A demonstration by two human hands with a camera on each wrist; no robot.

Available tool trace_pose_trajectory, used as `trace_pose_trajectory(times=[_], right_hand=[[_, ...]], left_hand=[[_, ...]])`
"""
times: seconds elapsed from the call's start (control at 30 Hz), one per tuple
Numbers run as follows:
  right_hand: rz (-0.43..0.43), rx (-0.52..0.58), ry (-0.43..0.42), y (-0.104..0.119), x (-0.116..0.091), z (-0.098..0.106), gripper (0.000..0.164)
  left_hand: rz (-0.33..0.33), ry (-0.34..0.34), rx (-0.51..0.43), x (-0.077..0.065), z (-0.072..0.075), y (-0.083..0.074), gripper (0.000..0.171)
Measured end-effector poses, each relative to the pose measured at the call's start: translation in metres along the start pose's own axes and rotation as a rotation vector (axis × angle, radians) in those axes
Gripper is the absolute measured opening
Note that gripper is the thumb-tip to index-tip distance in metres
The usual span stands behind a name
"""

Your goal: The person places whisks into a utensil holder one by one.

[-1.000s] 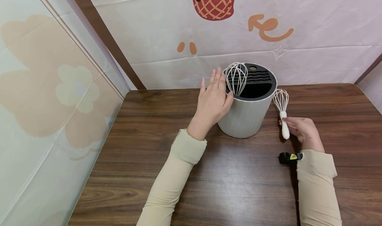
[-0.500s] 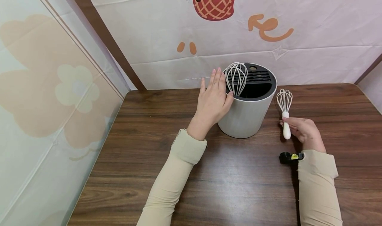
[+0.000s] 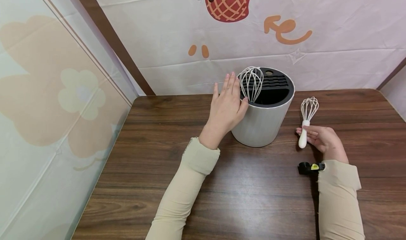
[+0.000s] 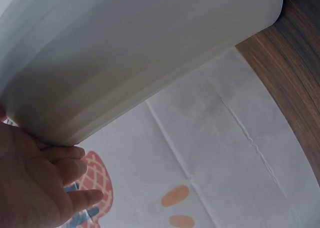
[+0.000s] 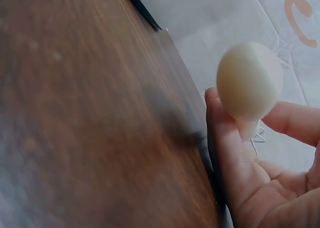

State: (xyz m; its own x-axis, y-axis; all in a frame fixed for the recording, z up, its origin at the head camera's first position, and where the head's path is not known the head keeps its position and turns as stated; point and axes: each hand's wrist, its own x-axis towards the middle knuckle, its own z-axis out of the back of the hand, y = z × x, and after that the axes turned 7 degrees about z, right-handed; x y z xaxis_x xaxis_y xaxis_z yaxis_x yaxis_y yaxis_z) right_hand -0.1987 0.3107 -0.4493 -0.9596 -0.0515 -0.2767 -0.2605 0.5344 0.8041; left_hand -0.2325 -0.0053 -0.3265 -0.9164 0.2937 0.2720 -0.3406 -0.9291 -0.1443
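Head view: a whisk pinched by the right hand could be dropped if twisted; the holder is touched by the straight-fingered left hand.

- I see plain white on the right whisk's handle, with off-white wires above.
- The left whisk shows me off-white wires too.
- My feed has the holder pale grey-white, its top black.
- I get plain cream on the left sleeve and right sleeve.
- The strap at right is black with a yellow patch.
- The table reads dark brown to me, streaked with darker grain.
- I see the far cloth pinkish white, printed with a red, orange-latticed shape and plain orange marks.
- The left cloth is pale, with a peach flower, light-green-centred.
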Motion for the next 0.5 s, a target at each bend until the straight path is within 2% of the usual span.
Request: trace_pose_trajectory(times=[0.2,0.5], right_hand=[[0.001,0.052,0.044,0.0006,-0.0008,0.0027,0.024],[0.047,0.054,0.205,0.0026,-0.0047,0.002,0.031]], left_hand=[[-0.001,-0.001,-0.007,-0.0001,0.0002,-0.0002,0.062],[0.004,0.008,-0.018,-0.0002,0.0001,0.0001,0.062]])
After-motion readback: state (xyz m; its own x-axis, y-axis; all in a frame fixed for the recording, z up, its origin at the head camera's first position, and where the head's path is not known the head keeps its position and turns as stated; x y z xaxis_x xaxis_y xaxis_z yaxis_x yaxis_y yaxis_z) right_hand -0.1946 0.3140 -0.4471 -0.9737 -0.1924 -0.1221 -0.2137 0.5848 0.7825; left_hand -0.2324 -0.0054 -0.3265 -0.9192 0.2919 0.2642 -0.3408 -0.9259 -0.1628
